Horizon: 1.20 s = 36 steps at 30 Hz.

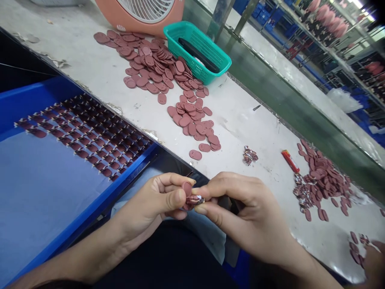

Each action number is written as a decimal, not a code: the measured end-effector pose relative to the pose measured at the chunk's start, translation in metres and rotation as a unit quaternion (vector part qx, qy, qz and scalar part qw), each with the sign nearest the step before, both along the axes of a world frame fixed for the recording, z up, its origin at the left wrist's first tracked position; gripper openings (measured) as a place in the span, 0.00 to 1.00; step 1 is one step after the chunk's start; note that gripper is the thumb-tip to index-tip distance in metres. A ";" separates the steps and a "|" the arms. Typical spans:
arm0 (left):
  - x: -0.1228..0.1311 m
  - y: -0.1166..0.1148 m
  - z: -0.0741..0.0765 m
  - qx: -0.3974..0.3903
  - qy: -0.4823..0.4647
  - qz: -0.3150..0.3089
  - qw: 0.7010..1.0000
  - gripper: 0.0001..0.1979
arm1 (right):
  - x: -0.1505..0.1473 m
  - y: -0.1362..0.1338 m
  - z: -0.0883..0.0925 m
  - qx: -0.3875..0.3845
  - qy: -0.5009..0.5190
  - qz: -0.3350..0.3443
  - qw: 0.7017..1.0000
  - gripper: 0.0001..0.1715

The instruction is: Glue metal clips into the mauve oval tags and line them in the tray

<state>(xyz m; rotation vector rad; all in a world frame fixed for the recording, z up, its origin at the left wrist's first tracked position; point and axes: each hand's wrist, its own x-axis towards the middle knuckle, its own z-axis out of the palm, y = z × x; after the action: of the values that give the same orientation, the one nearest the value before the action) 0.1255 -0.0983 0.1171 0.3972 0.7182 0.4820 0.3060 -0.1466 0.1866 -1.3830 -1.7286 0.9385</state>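
My left hand is closed, pinching a dull-red oval disc between thumb and fingers over my lap. My right hand pinches a small brown-and-white piece against the disc; its exact kind is too small to make out. Just beyond the hands, loose oval discs with small holes are strewn across the white table. A little cluster of similar brown-and-white pieces lies beyond my right hand.
Left of me, a blue tray holds rows of discs with small pieces attached. A green basket and an orange fan stand at the back. A red lighter lies by another disc pile. Another person's hand shows at right.
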 end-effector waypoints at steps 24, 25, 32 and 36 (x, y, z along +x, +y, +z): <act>-0.004 -0.001 -0.005 -0.005 -0.035 -0.032 0.999 0.19 | 0.001 -0.006 0.009 -0.019 -0.051 0.011 0.998 0.17; -0.004 -0.001 -0.005 -0.006 -0.039 -0.033 0.999 0.19 | 0.002 -0.007 0.009 -0.011 -0.058 0.008 0.998 0.22; -0.005 -0.001 -0.009 -0.002 -0.060 -0.056 0.997 0.19 | 0.005 -0.008 0.004 -0.010 -0.037 0.017 0.999 0.09; -0.001 -0.002 -0.008 -0.034 -0.028 -0.031 0.999 0.20 | 0.003 -0.007 -0.001 -0.007 -0.023 0.007 1.000 0.06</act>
<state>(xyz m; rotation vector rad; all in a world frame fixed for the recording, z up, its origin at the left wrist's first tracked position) 0.1242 -0.1001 0.1087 0.3394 0.6648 0.4078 0.3086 -0.1537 0.1860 -1.4133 -1.7698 0.9346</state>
